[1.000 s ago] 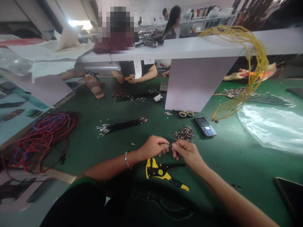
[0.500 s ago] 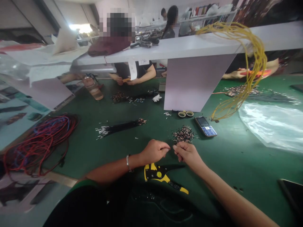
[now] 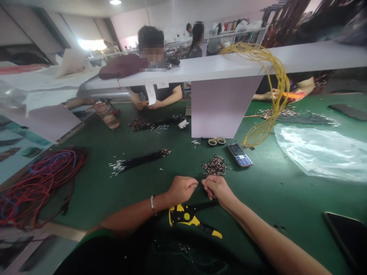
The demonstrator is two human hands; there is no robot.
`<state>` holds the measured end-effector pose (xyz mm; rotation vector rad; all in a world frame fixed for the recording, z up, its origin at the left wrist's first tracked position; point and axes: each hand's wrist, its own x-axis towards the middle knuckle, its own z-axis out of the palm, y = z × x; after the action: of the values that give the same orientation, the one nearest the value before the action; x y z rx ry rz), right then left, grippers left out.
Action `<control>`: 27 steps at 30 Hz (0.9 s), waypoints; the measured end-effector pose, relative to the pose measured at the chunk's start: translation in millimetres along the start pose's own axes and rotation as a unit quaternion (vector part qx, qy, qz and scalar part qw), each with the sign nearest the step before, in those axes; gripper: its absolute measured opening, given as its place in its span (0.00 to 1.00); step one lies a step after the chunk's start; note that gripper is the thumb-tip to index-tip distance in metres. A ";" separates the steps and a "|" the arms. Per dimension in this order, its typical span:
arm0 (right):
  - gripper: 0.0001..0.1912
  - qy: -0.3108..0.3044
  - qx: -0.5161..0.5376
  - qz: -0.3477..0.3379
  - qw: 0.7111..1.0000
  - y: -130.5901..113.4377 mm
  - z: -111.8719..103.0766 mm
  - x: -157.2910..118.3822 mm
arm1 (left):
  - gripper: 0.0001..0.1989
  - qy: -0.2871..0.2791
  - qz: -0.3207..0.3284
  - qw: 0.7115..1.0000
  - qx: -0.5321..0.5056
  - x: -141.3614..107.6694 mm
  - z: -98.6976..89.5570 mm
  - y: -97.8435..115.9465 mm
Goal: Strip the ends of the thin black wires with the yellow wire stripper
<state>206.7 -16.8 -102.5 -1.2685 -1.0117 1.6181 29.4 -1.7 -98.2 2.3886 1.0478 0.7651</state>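
My left hand (image 3: pixel 182 188), with a bracelet on its wrist, is closed in a pinch above the green table. Close to its right, my right hand (image 3: pixel 217 188) is pinched too, a small gap between them. What either holds is too small to make out. Just beyond the right hand lies a pile of small dark and coppery pieces (image 3: pixel 215 165). A yellow and black wire stripper (image 3: pixel 187 217) rests below both hands. Farther left is a bundle of black wires (image 3: pixel 140 160) with bare, shiny ends.
A keypad phone (image 3: pixel 240 155) and tape rolls (image 3: pixel 217 141) lie past the pile. Yellow wires (image 3: pixel 279 84) hang from the shelf (image 3: pixel 206 67). Red and blue cables (image 3: pixel 43 183) are at left, a plastic bag (image 3: pixel 318 152) at right. People sit across the table.
The view has tilted up and shifted, so the table's things appear a little lower and farther left. Both hands remain pinched close together.
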 end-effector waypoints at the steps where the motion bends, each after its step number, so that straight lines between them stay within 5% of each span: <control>1: 0.16 -0.004 0.016 0.004 1.000 1.2 0.0 1.4 | 0.10 -0.002 -0.015 1.000 -0.006 0.2 1.6 -1.1; 8: 0.16 -0.008 0.060 -0.005 0.998 5.5 -3.9 7.4 | 0.10 -0.001 -0.062 0.998 -0.030 1.3 5.7 -9.7; 13: 0.17 -0.004 0.080 -0.014 0.997 6.0 -3.1 8.4 | 0.09 0.031 -0.173 0.981 -0.077 5.3 -2.0 -16.4; 27: 0.21 0.018 0.056 -0.044 0.997 10.4 2.7 3.1 | 0.10 0.131 -0.179 0.972 -0.081 7.9 -3.6 -28.9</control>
<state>202.2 -17.7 -112.7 -1.1581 -0.9291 1.5566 16.2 23.0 -109.4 1.9214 1.4120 1.0023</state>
